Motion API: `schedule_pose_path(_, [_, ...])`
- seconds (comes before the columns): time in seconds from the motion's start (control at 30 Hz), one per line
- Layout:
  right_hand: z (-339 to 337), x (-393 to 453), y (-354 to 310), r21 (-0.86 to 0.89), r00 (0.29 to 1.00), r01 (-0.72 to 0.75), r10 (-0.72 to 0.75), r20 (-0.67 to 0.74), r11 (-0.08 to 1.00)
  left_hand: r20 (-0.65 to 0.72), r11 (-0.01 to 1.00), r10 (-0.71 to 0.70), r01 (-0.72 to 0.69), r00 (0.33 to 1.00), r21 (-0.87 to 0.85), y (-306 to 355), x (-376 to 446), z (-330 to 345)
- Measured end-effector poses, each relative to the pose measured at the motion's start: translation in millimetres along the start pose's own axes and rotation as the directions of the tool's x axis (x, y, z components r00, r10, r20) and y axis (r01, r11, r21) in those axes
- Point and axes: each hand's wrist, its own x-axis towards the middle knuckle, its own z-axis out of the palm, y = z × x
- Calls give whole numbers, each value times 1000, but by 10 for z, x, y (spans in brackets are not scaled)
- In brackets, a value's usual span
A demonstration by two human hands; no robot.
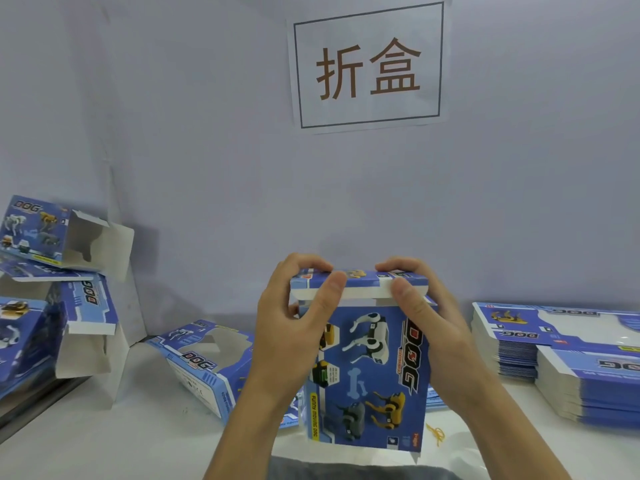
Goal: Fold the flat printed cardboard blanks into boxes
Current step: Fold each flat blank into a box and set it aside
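At frame centre, the left hand [294, 327] and right hand [420, 317] grip the upright blue printed cardboard box [367, 379], thumbs pressing its top flap [360, 284]. Best keep both thumbs level and tuck the white tab in squarely.

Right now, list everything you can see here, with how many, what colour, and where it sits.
Box being folded: one, blue printed, upright at centre, top flap being closed.
Folded boxes: several, blue with white insides, piled at left; exact count unclear.
Open box: one, blue, lying on its side left of centre.
Flat blanks: two stacks, blue and white, on the right.
Sign: one, white with brown characters, on the back wall.
Rubber band: one, yellow, on the table right of the held box.
Table: one, white.
Left hand: grips the box's top left.
Right hand: grips the box's top right.
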Motion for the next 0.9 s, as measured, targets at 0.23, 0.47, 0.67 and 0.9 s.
schedule_pose_path(0.23, [2, -4, -43, 43, 1000, 10, -9, -10, 999, 52, 1000, -17, 17, 999, -4, 8, -1, -15])
schedule_pose_path(0.47, [-43, -5, -42, 117, 999, -45, 43, 27, 992, 147, 998, -52, 58, 988, -35, 44, 27, -65])
schedule_pose_path(0.67, [-80, 3, -61, 176, 998, -64, 62, 18, 982, 285, 996, -71, 85, 956, -36, 31, -25, -94])
schedule_pose_path(0.9, [-107, -18, -70, 178, 998, -67, 66, 7, 982, 257, 999, 0, -11, 966, 41, 33, -47, 28])
